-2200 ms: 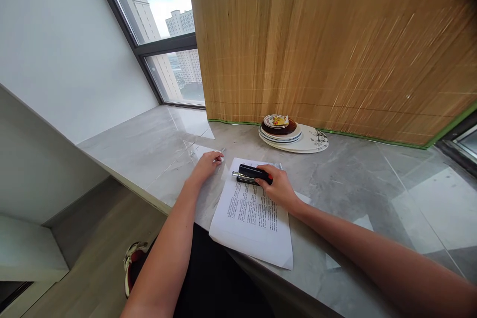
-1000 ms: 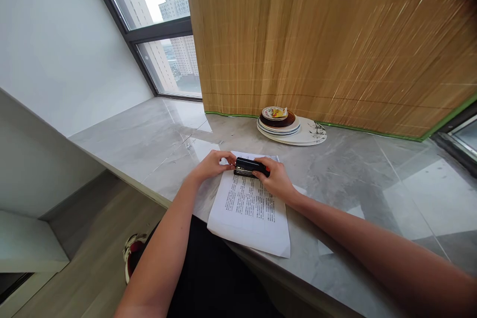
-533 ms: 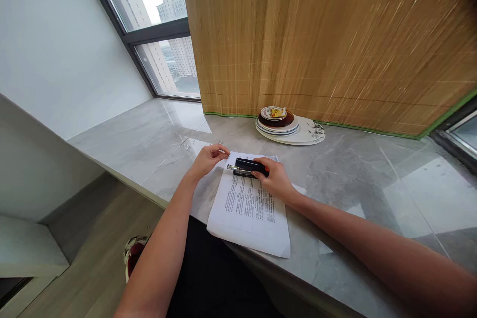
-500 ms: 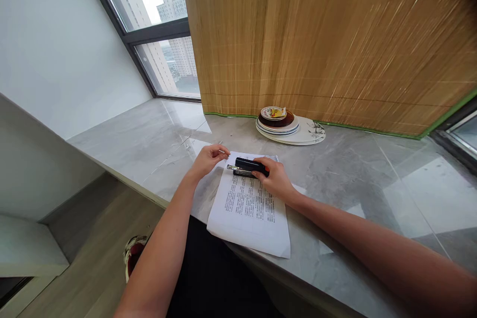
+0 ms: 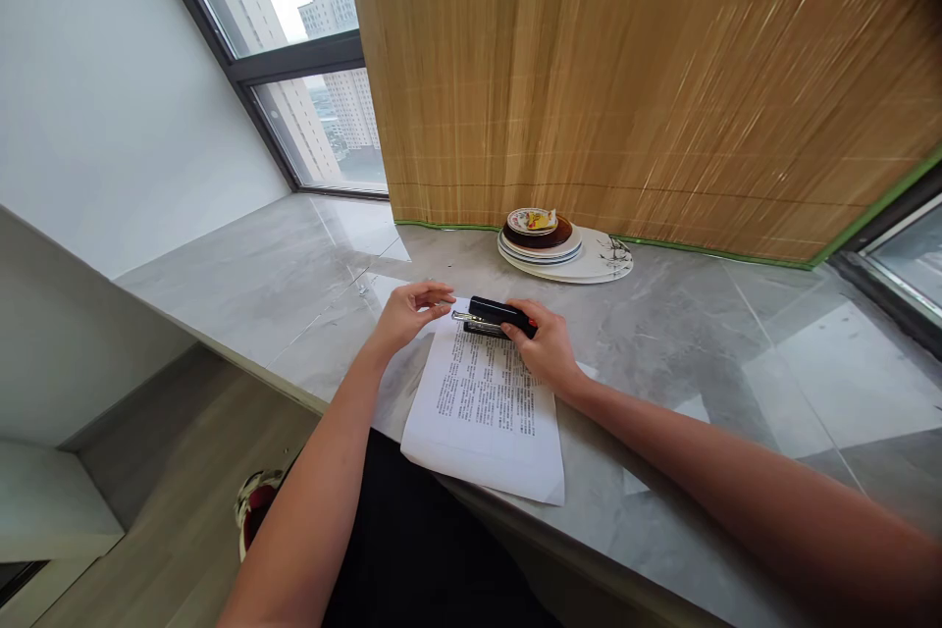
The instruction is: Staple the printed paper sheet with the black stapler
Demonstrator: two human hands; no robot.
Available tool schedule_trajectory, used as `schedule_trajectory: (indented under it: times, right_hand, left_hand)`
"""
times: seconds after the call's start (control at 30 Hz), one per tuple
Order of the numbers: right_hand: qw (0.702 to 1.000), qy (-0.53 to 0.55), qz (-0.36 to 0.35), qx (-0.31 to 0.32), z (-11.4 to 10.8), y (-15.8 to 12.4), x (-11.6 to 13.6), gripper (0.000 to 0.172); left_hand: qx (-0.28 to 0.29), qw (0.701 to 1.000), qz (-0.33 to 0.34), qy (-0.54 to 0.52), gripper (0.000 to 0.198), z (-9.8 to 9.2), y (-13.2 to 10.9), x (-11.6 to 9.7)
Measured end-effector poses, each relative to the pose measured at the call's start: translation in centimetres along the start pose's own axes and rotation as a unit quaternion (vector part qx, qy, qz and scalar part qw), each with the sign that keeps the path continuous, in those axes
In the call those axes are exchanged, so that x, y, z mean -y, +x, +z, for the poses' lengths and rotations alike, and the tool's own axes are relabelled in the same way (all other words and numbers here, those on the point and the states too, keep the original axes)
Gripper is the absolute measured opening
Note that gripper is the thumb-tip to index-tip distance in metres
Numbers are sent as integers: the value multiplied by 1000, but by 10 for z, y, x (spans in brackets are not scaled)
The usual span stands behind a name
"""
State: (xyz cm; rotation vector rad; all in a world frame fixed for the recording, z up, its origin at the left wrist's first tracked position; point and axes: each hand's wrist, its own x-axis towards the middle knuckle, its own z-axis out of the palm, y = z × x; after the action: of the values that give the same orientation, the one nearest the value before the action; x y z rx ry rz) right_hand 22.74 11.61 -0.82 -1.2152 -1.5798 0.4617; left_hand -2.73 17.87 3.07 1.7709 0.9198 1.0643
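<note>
My right hand [image 5: 543, 345] is wrapped around the rear of a black stapler [image 5: 487, 312] with a small red mark near the fingers. The stapler's jaws are spread, its metal rail pointing left. It is over the upper part of a printed sheet of paper [image 5: 482, 412]; whether more sheets lie beneath, I cannot tell. Just left of the stapler's front end, my left hand [image 5: 410, 316] has its fingers stretched out, thumb a little apart. Nothing I can make out is between those fingertips.
A stack of plates [image 5: 541, 240] with a small yellow packet [image 5: 543, 220] on top stands on an oval white board [image 5: 607, 260] toward the back. Behind hangs a bamboo blind [image 5: 589, 78]. The grey stone counter [image 5: 699, 334] has its front edge close to my body.
My left fingertips have loosened from a pinch and spread slightly. The stapler has tilted a little and risen slightly at the front. The whole view has shifted a bit.
</note>
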Motion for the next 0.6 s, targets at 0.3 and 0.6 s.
schedule_trajectory:
  times: [0.3, 0.6]
  right_hand:
    - [997, 68, 35, 4, -2, 2, -3, 31]
    - [990, 130, 46, 1, -4, 3, -5, 29]
  left_hand:
    - [11, 1000, -17, -8, 46, 22, 4, 7]
    - [10, 1000, -18, -1, 39, 31, 4, 6]
